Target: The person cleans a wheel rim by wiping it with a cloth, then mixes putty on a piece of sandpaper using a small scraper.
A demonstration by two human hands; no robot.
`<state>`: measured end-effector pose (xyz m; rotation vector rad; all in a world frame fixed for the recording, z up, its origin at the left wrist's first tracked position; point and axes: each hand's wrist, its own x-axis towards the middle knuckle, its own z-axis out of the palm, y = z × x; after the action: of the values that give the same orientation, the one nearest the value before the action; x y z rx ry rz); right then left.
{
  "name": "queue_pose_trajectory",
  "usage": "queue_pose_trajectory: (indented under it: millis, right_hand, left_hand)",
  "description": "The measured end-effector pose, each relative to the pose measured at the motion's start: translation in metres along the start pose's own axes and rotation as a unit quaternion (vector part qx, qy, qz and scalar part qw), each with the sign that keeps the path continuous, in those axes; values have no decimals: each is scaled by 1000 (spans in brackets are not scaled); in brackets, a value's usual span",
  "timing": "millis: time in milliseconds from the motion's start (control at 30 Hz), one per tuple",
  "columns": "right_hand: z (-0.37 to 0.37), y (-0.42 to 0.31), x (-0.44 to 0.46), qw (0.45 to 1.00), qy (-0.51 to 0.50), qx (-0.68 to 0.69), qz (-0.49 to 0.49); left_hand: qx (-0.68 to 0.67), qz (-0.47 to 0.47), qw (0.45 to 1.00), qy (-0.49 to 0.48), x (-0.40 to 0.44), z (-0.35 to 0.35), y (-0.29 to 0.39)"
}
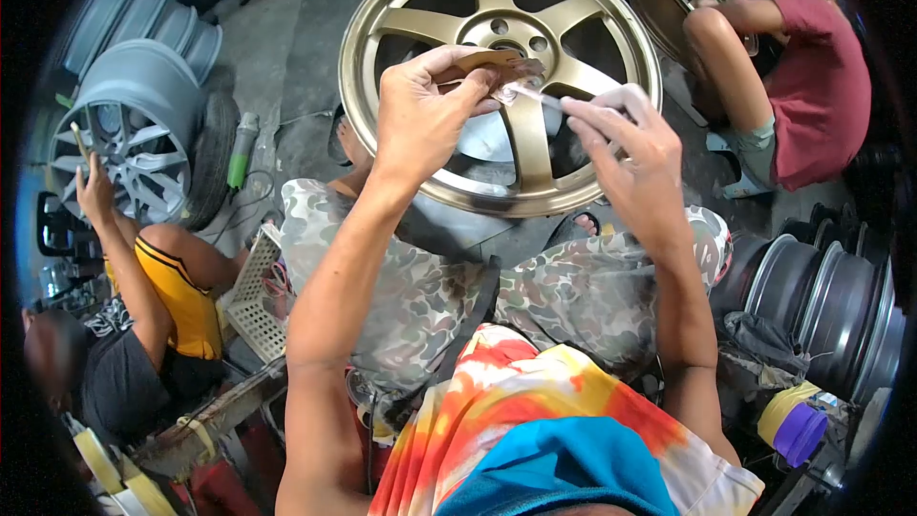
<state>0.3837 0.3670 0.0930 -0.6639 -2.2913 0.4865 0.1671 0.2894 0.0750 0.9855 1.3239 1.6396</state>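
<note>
A bronze-coloured wheel rim (532, 148) lies in front of my knees, its spokes facing up. Over its hub, my left hand (430, 110) pinches a folded brown piece (487, 58), which looks like sandpaper or card, with something clear and crinkled (511, 91) beside it. My right hand (630, 153) is closed around a thin pale stick (537, 96), whose tip meets the clear material near my left fingertips. Exactly what lies between the left fingers is hidden.
Grey rims (143, 96) stand at the left, near a person in black and yellow (181, 296). A person in a red shirt (826, 86) handles another bronze rim (669, 0) at upper right. Dark rims (802, 287), a white basket (253, 311) and a green-ended tool (239, 162) are nearby.
</note>
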Motion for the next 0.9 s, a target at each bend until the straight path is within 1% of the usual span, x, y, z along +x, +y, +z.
queue_pose_trajectory:
  millis: [67,133,200,267,333,367,400,467,500,533,600,700,733,800,833,900]
  right_hand:
    - [0,-4,0,1000,-24,21,-2]
    - [0,2,2,999,-14,40,-7]
    - [-2,4,3,999,-2,37,20]
    - [-3,4,1,999,-13,37,17]
    - [-6,1,2,996,-36,67,47]
    - [-6,4,3,996,-14,85,35]
    - [-4,7,3,996,-16,85,34]
    - [-3,11,2,987,-25,139,71]
    - [-5,8,1,976,-55,172,123]
    - [-4,8,0,976,-54,172,124]
    - [0,9,-1,962,-49,221,154]
    - [2,7,-2,951,-63,254,161]
    - [2,7,-2,952,-62,254,161]
    - [2,7,-2,958,-93,235,139]
    - [1,7,-1,958,-92,235,138]
    - [-1,5,-1,951,-121,242,147]
  left_hand:
    - [-8,4,1000,5,0,2,2]
    - [-14,8,1000,18,0,-1,4]
    - [-56,0,998,-2,1,-3,3]
    - [-46,-9,999,-5,1,-2,3]
    - [-32,-15,999,-2,1,-6,5]
    - [-32,-21,999,-16,1,-8,7]
    - [-33,-27,999,-31,1,-10,8]
    - [-44,-40,997,-40,0,-10,10]
    - [-53,-52,996,-49,-1,-10,11]
    - [-54,-53,996,-50,-1,-9,12]
    - [-79,-51,994,-61,-1,-9,13]
    - [-78,-54,993,-65,-1,-8,14]
    - [-78,-53,993,-66,-2,-7,15]
    - [-63,-47,994,-75,-2,-7,17]
    - [-63,-46,994,-75,-3,-7,17]
    - [-52,-35,995,-80,-3,-6,17]
